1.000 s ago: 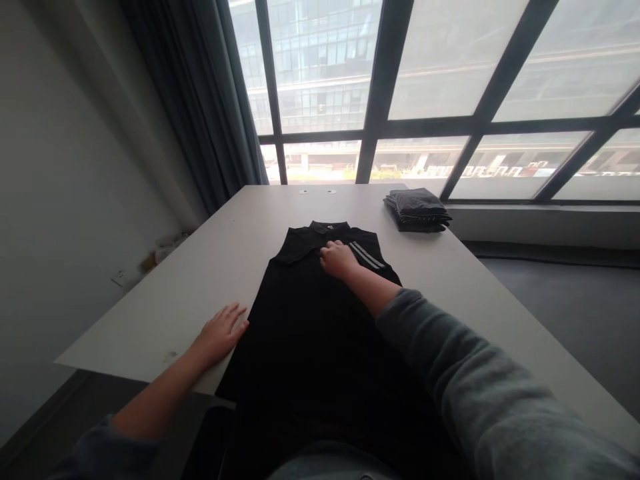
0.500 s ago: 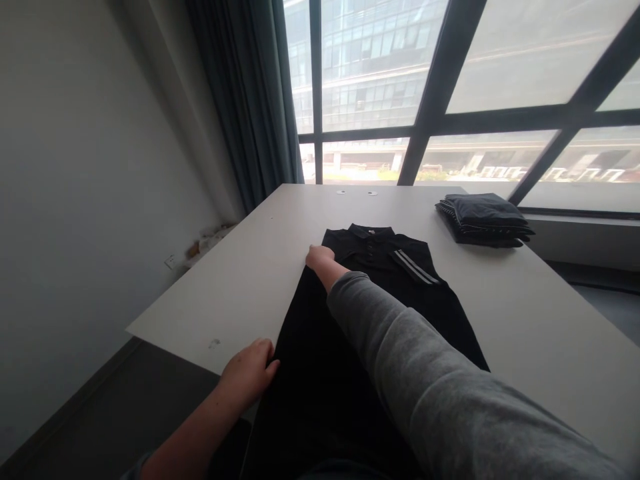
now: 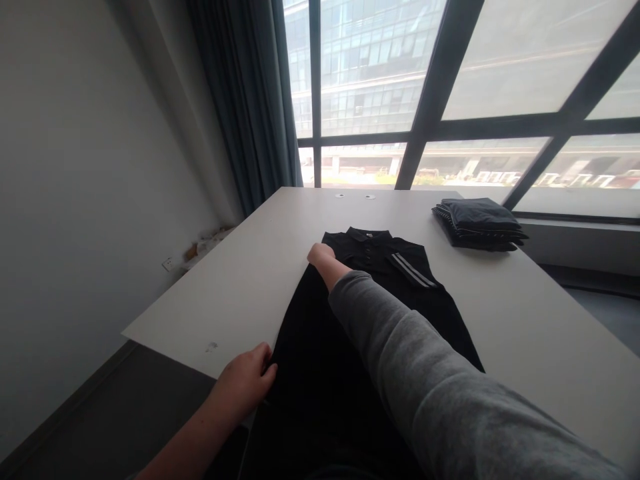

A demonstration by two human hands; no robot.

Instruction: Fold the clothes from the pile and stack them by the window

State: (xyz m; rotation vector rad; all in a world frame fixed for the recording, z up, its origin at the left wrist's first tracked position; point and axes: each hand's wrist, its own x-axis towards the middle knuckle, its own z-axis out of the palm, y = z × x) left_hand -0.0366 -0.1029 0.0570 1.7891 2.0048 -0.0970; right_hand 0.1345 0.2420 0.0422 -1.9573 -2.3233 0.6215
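A black polo shirt [image 3: 305,333] lies spread on the white table [image 3: 240,287], its collar toward the window. One short sleeve with two pale stripes is folded in across the chest. My right hand [image 3: 321,254] reaches across the shirt and is closed on its left edge, just below the shoulder. Lower down, by the table's near edge, my left hand [image 3: 250,375] pinches the same side of the shirt. My grey right sleeve hides much of the shirt's middle, and its bottom part is dark and hard to make out.
At the right side of the table sits a stack of folded dark garments [image 3: 477,225]. Two small round fittings [image 3: 370,197] mark the far end. A blue-grey curtain [image 3: 245,100] and large windows stand behind; a wall is at the left.
The shirt's left edge between my hands now bows slightly, and my left hand sits a little lower. My right hand keeps its grip near the shoulder. The view has shifted slightly.
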